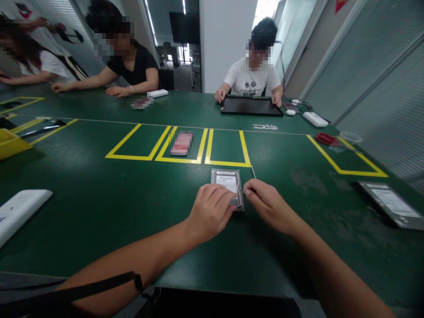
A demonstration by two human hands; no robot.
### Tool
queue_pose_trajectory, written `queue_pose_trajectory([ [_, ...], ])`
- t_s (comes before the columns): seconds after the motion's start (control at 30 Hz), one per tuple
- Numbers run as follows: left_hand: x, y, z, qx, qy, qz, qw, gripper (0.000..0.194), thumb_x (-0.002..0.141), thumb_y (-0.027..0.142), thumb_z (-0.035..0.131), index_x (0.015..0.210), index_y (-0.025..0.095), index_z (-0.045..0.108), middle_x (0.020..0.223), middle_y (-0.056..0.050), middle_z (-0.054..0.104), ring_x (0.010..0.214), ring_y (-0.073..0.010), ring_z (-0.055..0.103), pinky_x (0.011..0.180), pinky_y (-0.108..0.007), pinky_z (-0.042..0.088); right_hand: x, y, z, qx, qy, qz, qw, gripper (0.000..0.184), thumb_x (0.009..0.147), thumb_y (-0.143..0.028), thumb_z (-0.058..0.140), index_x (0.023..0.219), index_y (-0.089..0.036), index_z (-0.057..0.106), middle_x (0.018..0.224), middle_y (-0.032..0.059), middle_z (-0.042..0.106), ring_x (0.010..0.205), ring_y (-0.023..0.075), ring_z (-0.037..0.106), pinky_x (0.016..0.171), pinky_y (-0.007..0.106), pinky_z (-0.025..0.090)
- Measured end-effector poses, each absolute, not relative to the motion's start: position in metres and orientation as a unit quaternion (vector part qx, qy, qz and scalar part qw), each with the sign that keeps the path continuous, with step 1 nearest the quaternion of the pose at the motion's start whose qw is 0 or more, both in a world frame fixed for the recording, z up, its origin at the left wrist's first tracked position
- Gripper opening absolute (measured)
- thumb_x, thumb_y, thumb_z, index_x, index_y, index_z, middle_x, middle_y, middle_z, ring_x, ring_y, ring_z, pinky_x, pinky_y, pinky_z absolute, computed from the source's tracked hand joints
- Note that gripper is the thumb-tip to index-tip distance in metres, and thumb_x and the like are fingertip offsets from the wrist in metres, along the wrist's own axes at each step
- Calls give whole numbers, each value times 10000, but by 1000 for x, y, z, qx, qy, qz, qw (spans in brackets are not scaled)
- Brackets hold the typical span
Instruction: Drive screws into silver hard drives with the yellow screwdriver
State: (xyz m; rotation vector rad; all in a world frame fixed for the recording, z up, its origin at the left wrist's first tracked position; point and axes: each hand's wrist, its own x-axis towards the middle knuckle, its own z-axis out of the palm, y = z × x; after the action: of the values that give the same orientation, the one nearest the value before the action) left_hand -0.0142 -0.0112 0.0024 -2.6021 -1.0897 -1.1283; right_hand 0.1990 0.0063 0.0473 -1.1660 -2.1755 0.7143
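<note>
A silver hard drive (227, 180) lies flat on the green table (99, 207), just below the yellow taped boxes. My left hand (212, 211) rests on its near end with the fingers curled down over it. My right hand (270, 205) is closed in a pinch on a thin screwdriver (252, 172), whose shaft points up and away beside the drive's right edge.
A second drive (391, 204) lies at the right. A white device (20, 211) sits at the left, a yellow bin (9, 143) further back, red scissors (326, 139) at far right. Three people sit across the table; one touches a black tray (251, 107).
</note>
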Motion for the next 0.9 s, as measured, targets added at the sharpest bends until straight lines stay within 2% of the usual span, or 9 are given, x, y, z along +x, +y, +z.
queue_pose_trajectory([
  [0.23,-18,-5,9,-820,-343,-454,66,145,897,206,667,1040,198,688,962,-32,757,918,-202,636,826,-376,415,186,0,37,-397,-731,452,322,233,997,-354,492,884,-157,542,822,1,522,761,110,483,697,233,382],
  [0.33,-17,-5,11,-812,-347,-466,54,83,898,216,676,974,213,710,900,-7,765,867,-182,646,804,-361,411,183,-2,36,-388,-700,494,340,244,988,-379,519,900,-154,555,823,1,526,759,110,484,694,230,391],
  [0.63,-13,-5,7,-805,-353,-476,25,52,902,245,681,924,227,726,859,9,768,822,-155,660,795,-336,441,180,-4,33,-416,-666,505,359,301,953,-439,561,867,-151,554,792,9,545,734,118,495,675,232,404],
  [0.9,-11,-4,10,-800,-342,-492,17,50,896,231,698,926,211,732,856,19,776,774,-128,698,753,-294,460,180,-5,27,-421,-666,484,380,278,938,-413,581,868,-147,622,818,34,638,757,139,579,695,248,451],
])
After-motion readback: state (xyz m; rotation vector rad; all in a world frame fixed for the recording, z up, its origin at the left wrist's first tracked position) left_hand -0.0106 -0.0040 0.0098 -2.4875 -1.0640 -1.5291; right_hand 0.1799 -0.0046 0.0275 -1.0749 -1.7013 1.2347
